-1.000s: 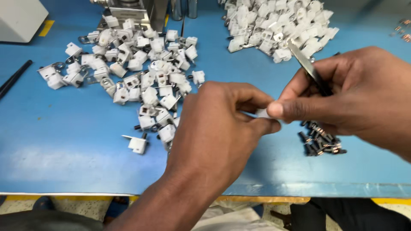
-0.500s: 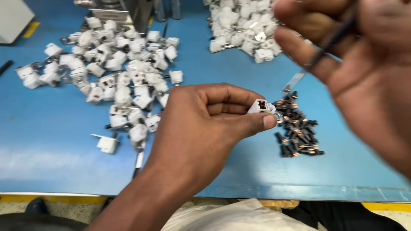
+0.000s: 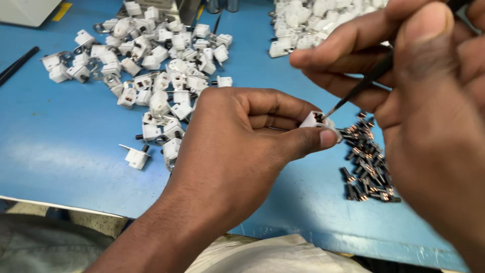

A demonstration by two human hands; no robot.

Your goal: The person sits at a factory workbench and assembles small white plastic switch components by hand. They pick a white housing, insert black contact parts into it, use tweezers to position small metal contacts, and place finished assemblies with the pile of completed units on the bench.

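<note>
My left hand pinches a small white plastic housing between thumb and fingers, above the blue table. My right hand fills the upper right and grips black tweezers whose tip points down into the open top of the housing. Just right of the housing lies a small heap of dark metal pins with copper bands.
A spread of white housings covers the blue table at upper left, one stray piece nearer me. A second white pile sits at top centre. A black tool lies at the far left. The table's front edge runs below.
My right hand came back down from above, and the tweezers' tip now reaches the housing. The left hand kept its grip. The view moved closer.
</note>
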